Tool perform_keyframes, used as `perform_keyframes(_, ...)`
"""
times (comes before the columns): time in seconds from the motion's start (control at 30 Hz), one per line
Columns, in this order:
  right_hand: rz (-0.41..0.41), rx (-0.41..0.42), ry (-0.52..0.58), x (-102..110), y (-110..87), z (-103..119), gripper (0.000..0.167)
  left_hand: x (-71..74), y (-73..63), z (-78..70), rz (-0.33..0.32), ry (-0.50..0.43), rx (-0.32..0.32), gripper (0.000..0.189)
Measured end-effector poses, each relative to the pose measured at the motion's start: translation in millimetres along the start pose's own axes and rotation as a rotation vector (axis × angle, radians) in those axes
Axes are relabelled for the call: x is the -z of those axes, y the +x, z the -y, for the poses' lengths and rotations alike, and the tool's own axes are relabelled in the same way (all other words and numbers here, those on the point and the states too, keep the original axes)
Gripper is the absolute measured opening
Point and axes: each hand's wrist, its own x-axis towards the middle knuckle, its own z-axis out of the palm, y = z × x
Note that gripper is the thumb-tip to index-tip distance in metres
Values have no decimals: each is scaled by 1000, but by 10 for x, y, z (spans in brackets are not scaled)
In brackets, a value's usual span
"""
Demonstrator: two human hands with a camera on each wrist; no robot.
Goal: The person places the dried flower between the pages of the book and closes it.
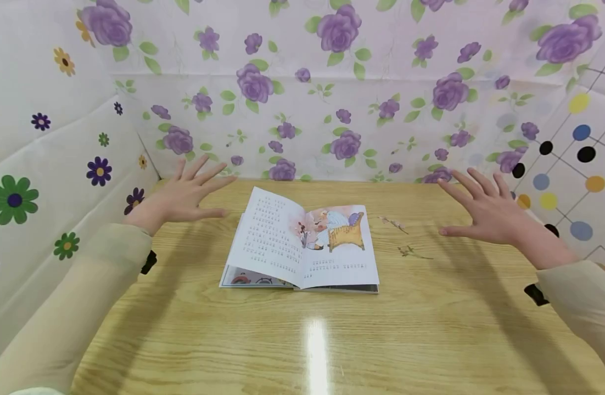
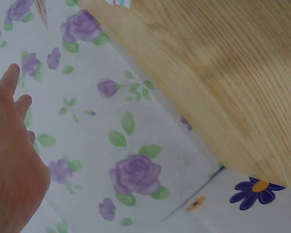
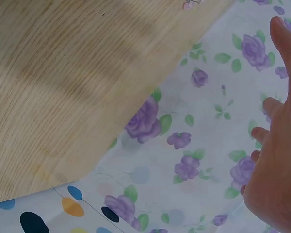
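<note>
An open picture book (image 1: pixel 273 236) lies on the wooden table, its left pages partly lifted and the right page showing a cartoon drawing. To the right of it lie two small dried flower sprigs, a pinkish one (image 1: pixel 394 224) and a greenish one (image 1: pixel 414 253). My left hand (image 1: pixel 186 192) hovers left of the book with fingers spread, touching nothing. On the other side my right hand (image 1: pixel 490 211) hangs in the air beyond the sprigs, its fingers also spread and holding nothing. Each wrist view catches only part of its hand.
The wooden table (image 1: pixel 263 340) meets a cloth wall (image 1: pixel 302 120) with purple roses at the back. A flower-printed cloth (image 1: pixel 35 164) stands at the left, and a dotted cloth (image 1: pixel 594 208) at the right.
</note>
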Motion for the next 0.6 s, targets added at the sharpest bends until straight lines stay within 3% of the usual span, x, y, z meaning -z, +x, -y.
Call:
perform_keyframes(0.2, -9, 6, -11, -18, 20, 1, 105, 42, 25, -217, -21, -2, -73, 81)
perform_keyframes(0.4, 7, 2, -2, -8, 21, 25, 103, 98, 16, -465, 6, 19, -129, 81)
perform_keyframes(0.6, 35, -1, 25, -16, 33, 50, 102, 45, -19, -659, 24, 21, -204, 82)
